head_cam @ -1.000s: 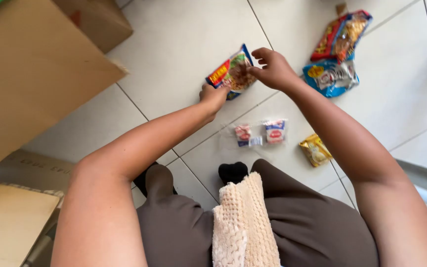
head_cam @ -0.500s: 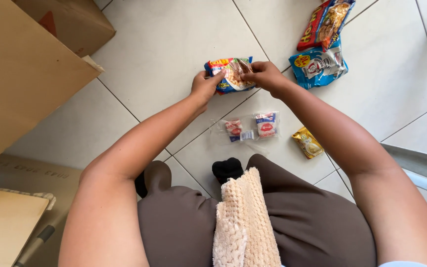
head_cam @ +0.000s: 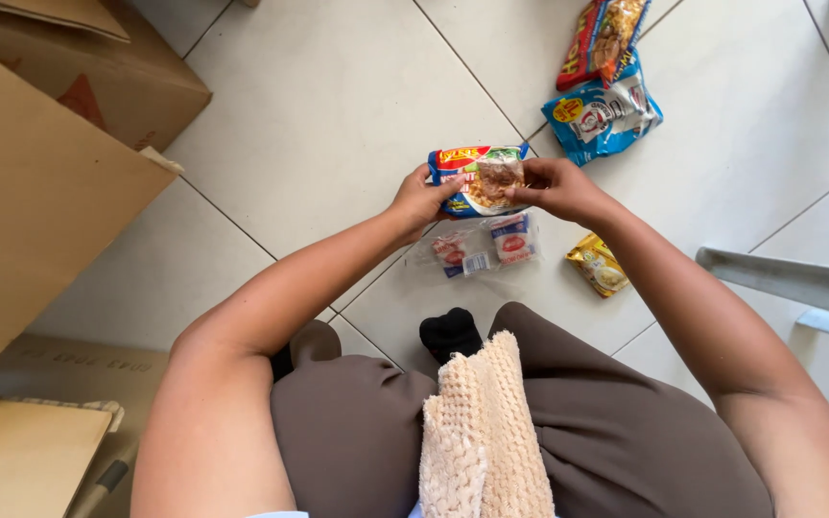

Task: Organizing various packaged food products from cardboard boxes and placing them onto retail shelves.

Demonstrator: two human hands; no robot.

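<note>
Head view, hands (head_cam: 491, 197) gripping colourful noodle packet (head_cam: 479, 179)

Floor (head_cam: 338, 96): large pale glossy tiles with thin dark grout lines running diagonally. Daylight falls evenly, with soft shadows. Brown cardboard boxes (head_cam: 40, 192) stand well left of the fingers. A grey metal bar (head_cam: 789, 278) lies right of them.

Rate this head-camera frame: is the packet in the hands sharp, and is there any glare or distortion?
Head view: even daylight, soft shadows on the floor tiles. The noodle packet held by the left hand and right hand is sharp, with slight sheen on its wrapper. Wide-angle stretch enlarges the arms near the bottom edge.
</note>
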